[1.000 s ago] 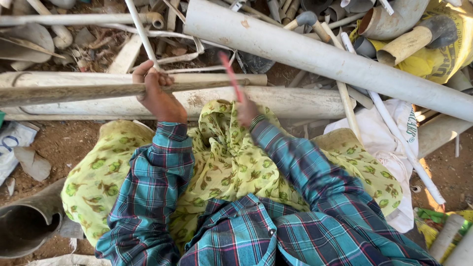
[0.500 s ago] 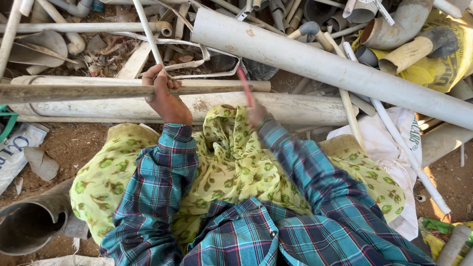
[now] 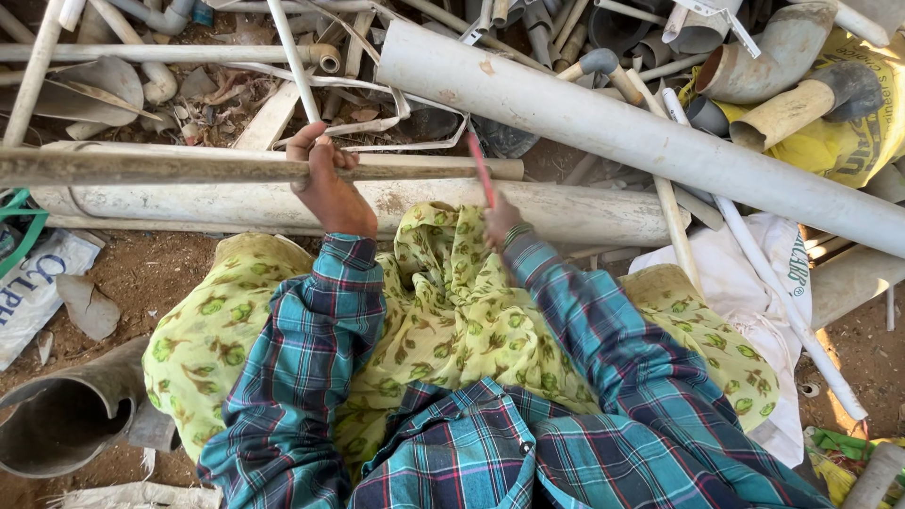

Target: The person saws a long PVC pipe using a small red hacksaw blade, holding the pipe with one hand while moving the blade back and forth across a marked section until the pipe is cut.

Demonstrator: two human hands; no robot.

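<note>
My left hand (image 3: 325, 184) grips a long dusty pipe (image 3: 170, 170) that lies crosswise in front of me, fingers wrapped over its top. Just to the right, my right hand (image 3: 500, 221) holds a thin red blade-like tool (image 3: 482, 170), which points up and touches the same pipe near its right end. A thicker pale pipe (image 3: 236, 203) lies just beneath it. Both arms wear a blue plaid shirt over green-yellow patterned cloth (image 3: 452, 311) on my lap.
A big white pipe (image 3: 641, 132) runs diagonally at the upper right. Scrap pipes, elbows and strips (image 3: 754, 66) pile up behind. A wide grey pipe mouth (image 3: 57, 429) lies at the lower left, a white sack (image 3: 754, 283) at the right, on brown dirt.
Both hands stay on the pipe and the red tool. The red tool has shifted slightly along the pipe, and the view has drifted a little.
</note>
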